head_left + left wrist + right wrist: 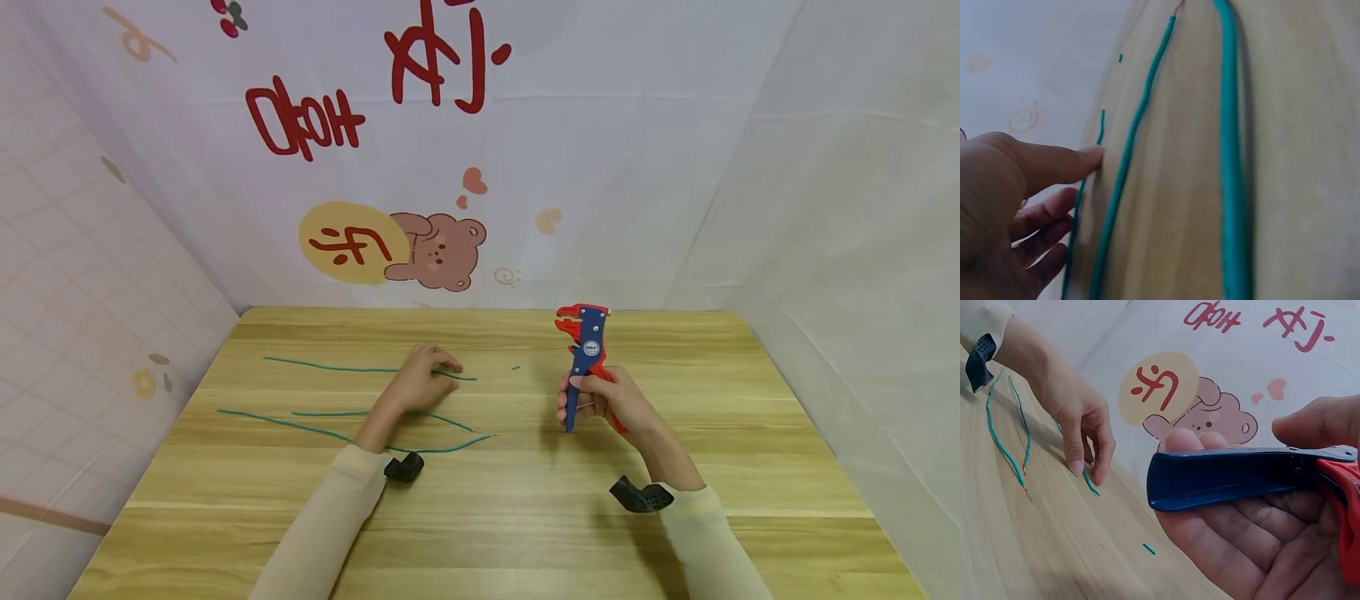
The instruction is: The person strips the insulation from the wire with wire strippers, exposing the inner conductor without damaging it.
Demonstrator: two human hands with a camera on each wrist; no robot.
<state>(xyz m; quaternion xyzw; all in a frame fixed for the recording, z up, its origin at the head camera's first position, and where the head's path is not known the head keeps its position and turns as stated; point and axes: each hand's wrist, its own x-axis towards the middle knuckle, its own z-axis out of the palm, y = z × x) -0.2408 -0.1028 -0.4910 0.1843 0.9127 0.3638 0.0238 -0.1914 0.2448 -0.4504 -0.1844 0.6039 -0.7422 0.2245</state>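
Note:
My left hand (pixel 417 382) reaches over the farthest green wire (pixel 330 367), thumb and fingers on either side of it near its right end. In the left wrist view a gap shows between thumb (pixel 1063 165) and fingers. Two more green wires, a middle one (pixel 322 413) and a nearer one (pixel 300 427), pass beneath the left wrist; their right ends show bare copper. My right hand (pixel 626 408) grips a blue and red wire stripper (pixel 591 337) by its handles, jaws pointing away from me. In the right wrist view the blue handle (pixel 1222 478) lies across the fingers.
A short green offcut (pixel 515 367) lies on the wooden table (pixel 480 533) between the left hand and the stripper. Behind the table's far edge hangs a white printed backdrop (pixel 622 167), with pale cloth at both sides.

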